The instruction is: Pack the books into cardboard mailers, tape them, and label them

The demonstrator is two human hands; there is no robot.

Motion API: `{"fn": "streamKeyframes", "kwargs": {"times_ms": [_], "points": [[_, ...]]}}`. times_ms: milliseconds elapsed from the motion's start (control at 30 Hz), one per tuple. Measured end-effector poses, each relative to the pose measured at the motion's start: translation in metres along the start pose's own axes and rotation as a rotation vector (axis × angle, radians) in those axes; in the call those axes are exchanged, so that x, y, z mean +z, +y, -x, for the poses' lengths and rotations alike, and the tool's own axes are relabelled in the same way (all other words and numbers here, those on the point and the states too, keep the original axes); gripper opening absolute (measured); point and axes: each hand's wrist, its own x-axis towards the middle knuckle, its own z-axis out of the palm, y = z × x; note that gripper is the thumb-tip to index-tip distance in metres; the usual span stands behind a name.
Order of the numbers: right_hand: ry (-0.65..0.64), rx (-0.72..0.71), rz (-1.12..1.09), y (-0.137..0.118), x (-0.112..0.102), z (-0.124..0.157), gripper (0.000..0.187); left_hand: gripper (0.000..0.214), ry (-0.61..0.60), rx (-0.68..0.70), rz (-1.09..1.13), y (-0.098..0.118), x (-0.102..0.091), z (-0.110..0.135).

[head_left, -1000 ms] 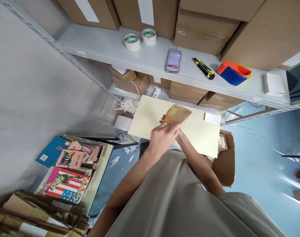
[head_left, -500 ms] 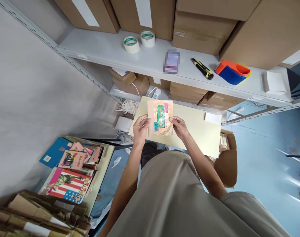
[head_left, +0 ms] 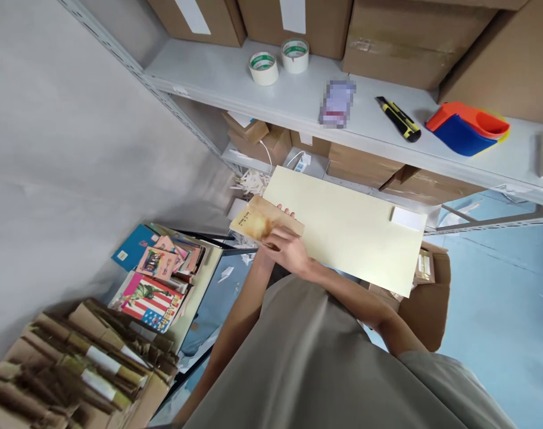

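Observation:
A thin booklet (head_left: pixel 255 219) with a tan, yellowish cover and small dark lettering is held tilted above the left end of the pale board. My left hand (head_left: pixel 264 255) grips it from underneath, and its fingertips show past the far edge. Over the near right part of the cover lies my right hand (head_left: pixel 291 250), its fingers curled together against the booklet. My right hand hides part of the cover and most of my left palm.
The pale board (head_left: pixel 343 220) bears a white slip (head_left: pixel 408 218). Above it, a shelf (head_left: pixel 218 77) carries tape rolls (head_left: pixel 263 69), a utility knife (head_left: pixel 399 119) and an orange-blue tape dispenser (head_left: pixel 468 128). Books (head_left: pixel 153 298) lie at left; an open carton (head_left: pixel 426 310) stands at right.
The booklet has turned from its pink face with coloured pictures to a tan face, and shifted left. My right hand has crossed over toward my left. The view has swung left.

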Motion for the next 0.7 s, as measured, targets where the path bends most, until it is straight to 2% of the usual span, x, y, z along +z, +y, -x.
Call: {"fn": "streamKeyframes", "kwargs": {"times_ms": [100,167,233,300,367,500,600,700], "points": [[0.188,0.149,-0.218,0.019,-0.012,-0.003,0.021,0.048,0.080,-0.148,0.149,-0.011,-0.004,-0.013],[0.314,0.315,-0.323,0.043,-0.023,-0.001,0.031,0.051,0.186,-0.254,0.257,-0.023,-0.008,-0.018],[0.388,0.498,-0.344,0.073,-0.032,0.006,0.040,0.057,0.280,-0.340,0.306,-0.039,-0.011,-0.018],[0.382,0.654,-0.287,0.104,-0.035,0.019,0.046,0.057,0.308,-0.353,0.258,-0.055,-0.012,-0.017],[0.317,0.779,-0.226,0.129,-0.031,0.033,0.047,0.054,0.310,-0.327,0.191,-0.071,-0.012,-0.017],[0.222,1.020,-0.286,0.156,-0.008,0.048,0.041,0.043,0.289,-0.323,0.102,-0.094,-0.012,-0.031],[0.239,1.118,-0.295,0.170,0.010,0.036,0.034,0.031,0.244,-0.342,0.059,-0.106,-0.018,-0.057],[0.272,1.161,-0.250,0.189,0.022,0.005,0.024,0.020,0.170,-0.362,0.028,-0.117,-0.027,-0.093]]}}
